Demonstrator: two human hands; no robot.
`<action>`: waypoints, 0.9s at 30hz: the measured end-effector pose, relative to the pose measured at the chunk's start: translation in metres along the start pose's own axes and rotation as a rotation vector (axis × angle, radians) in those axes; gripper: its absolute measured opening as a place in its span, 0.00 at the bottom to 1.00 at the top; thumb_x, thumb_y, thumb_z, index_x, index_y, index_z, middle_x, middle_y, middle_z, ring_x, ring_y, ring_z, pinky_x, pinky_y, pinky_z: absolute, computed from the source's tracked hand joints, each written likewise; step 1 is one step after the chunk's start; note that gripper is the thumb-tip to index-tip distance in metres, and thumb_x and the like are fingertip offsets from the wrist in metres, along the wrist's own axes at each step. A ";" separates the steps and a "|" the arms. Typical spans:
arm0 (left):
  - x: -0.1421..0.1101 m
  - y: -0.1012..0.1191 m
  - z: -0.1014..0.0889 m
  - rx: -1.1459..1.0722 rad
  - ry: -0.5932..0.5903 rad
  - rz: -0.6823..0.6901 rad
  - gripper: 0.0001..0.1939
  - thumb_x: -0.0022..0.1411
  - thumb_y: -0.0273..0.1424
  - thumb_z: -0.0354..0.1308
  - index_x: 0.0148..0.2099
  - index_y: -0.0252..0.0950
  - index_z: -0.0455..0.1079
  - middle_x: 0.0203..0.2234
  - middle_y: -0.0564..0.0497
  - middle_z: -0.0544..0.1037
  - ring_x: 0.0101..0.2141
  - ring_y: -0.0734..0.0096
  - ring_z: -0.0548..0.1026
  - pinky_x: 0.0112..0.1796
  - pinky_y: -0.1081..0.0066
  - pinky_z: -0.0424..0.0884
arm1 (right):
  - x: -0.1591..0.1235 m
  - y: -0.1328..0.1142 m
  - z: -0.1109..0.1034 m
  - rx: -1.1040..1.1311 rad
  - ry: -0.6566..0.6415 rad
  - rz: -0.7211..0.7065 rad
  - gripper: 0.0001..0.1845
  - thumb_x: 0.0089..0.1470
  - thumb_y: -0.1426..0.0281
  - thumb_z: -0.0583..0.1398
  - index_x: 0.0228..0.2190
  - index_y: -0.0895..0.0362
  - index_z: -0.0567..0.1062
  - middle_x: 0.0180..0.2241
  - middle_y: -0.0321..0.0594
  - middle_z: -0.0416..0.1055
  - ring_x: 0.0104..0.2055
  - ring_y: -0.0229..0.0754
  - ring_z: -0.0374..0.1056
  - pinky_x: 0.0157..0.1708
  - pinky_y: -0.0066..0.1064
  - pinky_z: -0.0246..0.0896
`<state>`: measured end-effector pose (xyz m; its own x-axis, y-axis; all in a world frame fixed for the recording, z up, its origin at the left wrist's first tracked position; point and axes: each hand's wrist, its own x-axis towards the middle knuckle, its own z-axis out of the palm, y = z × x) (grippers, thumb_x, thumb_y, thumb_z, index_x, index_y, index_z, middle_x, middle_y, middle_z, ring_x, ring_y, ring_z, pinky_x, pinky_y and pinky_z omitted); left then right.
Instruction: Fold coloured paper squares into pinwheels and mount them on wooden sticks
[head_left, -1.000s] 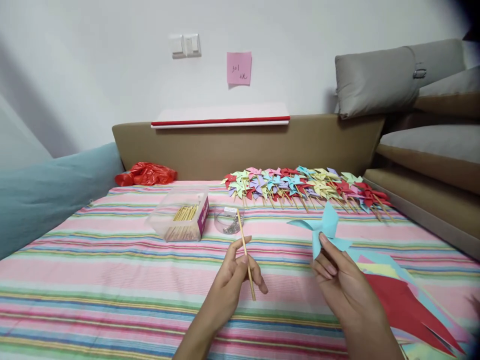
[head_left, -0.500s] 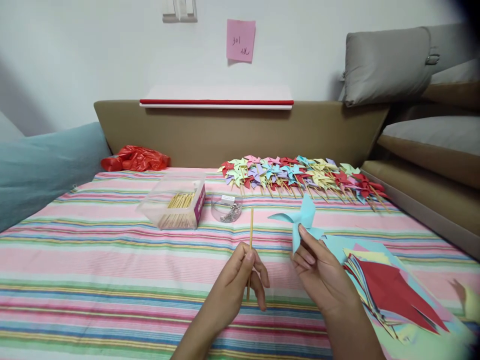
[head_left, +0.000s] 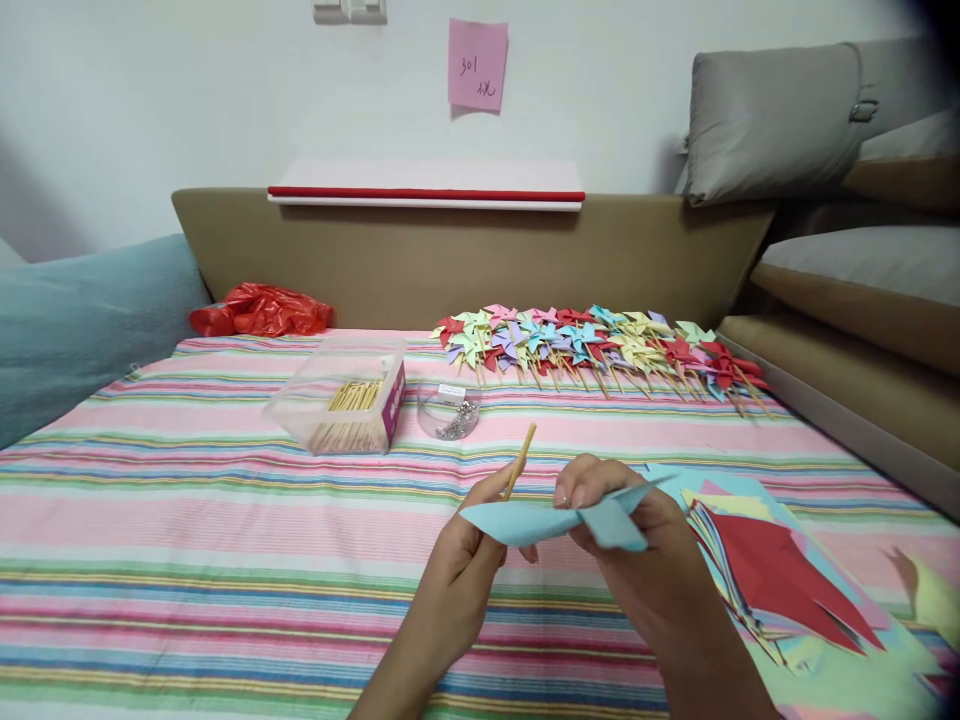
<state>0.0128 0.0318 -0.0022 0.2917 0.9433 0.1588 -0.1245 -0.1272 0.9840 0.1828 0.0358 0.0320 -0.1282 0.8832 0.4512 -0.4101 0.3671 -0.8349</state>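
My left hand (head_left: pixel 469 555) is closed around a thin wooden stick (head_left: pixel 521 460), whose upper end leans to the right. A light blue paper pinwheel (head_left: pixel 525 522) is pinched in my right hand (head_left: pixel 622 530), its blades seen nearly edge-on. One long blade reaches across in front of my left fingers and hides part of them and of the stick. Beyond my hands stands a round clear dish (head_left: pixel 448 415) with small metal pins. To its left, a clear plastic box (head_left: pixel 330 400) holds many wooden sticks.
Finished pinwheels (head_left: pixel 585 345) lie in a heap at the back right. Cut paper sheets (head_left: pixel 780 570), red on top, are stacked at the right. A red plastic bag (head_left: pixel 262 310) lies at the back left on the striped cloth (head_left: pixel 225 520). Cushions (head_left: pixel 862 290) line the right side.
My right hand has turned the pinwheel from facing me to nearly edge-on and brought it left, close to my left hand. The stick has tilted to the right.
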 end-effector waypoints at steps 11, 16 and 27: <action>-0.003 0.017 -0.001 0.105 0.070 0.051 0.19 0.66 0.47 0.56 0.49 0.42 0.80 0.33 0.47 0.80 0.34 0.60 0.74 0.37 0.65 0.71 | -0.004 -0.021 0.016 -0.426 0.016 -0.192 0.08 0.61 0.72 0.63 0.37 0.47 0.81 0.43 0.41 0.78 0.50 0.49 0.73 0.47 0.41 0.71; -0.001 0.026 0.001 0.157 0.060 0.091 0.19 0.67 0.46 0.54 0.41 0.41 0.81 0.33 0.46 0.80 0.33 0.59 0.74 0.36 0.65 0.72 | -0.002 -0.020 0.015 -0.449 0.003 -0.238 0.10 0.61 0.75 0.61 0.38 0.48 0.80 0.41 0.40 0.79 0.48 0.48 0.73 0.51 0.43 0.68; -0.003 0.020 -0.001 0.178 0.056 0.129 0.17 0.68 0.44 0.53 0.42 0.42 0.81 0.35 0.46 0.81 0.35 0.58 0.76 0.37 0.64 0.71 | -0.002 -0.021 0.016 -0.459 0.005 -0.230 0.10 0.61 0.75 0.61 0.38 0.48 0.80 0.40 0.38 0.79 0.48 0.46 0.73 0.50 0.42 0.67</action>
<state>0.0079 0.0265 0.0164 0.2307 0.9307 0.2840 0.0131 -0.2948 0.9555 0.1775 0.0216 0.0535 -0.0766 0.7655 0.6389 0.0115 0.6414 -0.7671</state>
